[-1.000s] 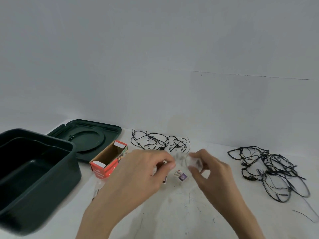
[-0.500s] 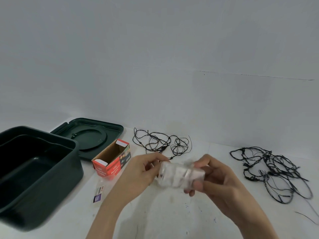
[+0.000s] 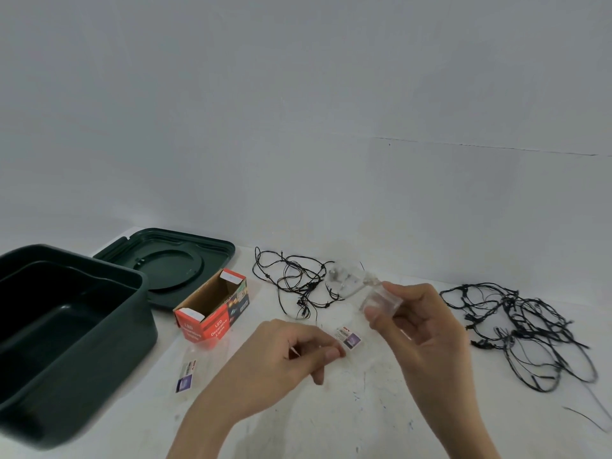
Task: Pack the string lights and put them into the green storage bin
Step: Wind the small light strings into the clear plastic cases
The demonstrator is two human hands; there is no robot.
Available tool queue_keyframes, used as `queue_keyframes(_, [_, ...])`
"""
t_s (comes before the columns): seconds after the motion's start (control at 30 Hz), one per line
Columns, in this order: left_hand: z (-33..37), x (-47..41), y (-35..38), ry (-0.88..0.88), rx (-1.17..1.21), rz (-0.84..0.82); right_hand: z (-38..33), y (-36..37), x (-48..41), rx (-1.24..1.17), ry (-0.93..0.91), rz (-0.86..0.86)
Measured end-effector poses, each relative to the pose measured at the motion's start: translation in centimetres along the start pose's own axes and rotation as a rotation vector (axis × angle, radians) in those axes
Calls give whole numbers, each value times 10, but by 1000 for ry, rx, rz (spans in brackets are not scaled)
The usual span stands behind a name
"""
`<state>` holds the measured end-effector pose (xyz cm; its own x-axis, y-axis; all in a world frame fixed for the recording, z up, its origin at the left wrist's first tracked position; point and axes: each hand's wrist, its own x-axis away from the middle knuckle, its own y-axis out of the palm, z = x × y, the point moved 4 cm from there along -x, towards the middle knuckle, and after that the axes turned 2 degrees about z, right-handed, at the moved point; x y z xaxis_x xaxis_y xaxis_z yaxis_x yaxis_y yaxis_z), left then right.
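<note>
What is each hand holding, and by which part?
The right hand pinches a clear plastic item by its near end; whether the left hand holds anything cannot be told.

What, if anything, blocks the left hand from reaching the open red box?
Probably nothing, so yes: the left hand hovers just beside the red box, with only bare table between them. The black cords lie farther back.

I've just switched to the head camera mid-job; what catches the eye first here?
The open green storage bin fills the left edge, its lid lying flat behind it. At centre the right hand pinches a clear plastic bag above the table, the left hand beside it. A small tangle of black string lights lies behind the hands and a larger tangle at the right.
</note>
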<state>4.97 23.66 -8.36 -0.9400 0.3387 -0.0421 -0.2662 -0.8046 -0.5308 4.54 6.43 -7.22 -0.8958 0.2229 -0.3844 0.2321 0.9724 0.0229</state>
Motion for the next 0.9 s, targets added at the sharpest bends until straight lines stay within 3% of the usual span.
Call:
queue_keyframes(0.2, [15,11,9,-58,-76,-124,2,-8,1,443,-309,261])
queue_keyframes(0.3, [18,9,5,-4,-163,-42,4,-12,-3,613,-431,269])
queue_keyframes(0.4, [20,6,-6,108,-317,163,18,-13,-10,741,-412,102])
queue_keyframes(0.53, [14,-5,-17,229,-475,392,31,-2,-6,743,-250,-349])
queue_keyframes(0.63, [3,-16,-18,268,-505,450,39,6,2,544,33,-708])
queue_keyframes(0.7, [-7,-22,-19,265,-473,432,33,9,7,217,217,-832])
queue_keyframes(0.8, [-19,-25,-16,226,-243,381,22,7,7,-310,389,-804])
queue_keyframes(0.9, [-20,-21,-11,158,-22,347,20,5,0,-701,453,-575])
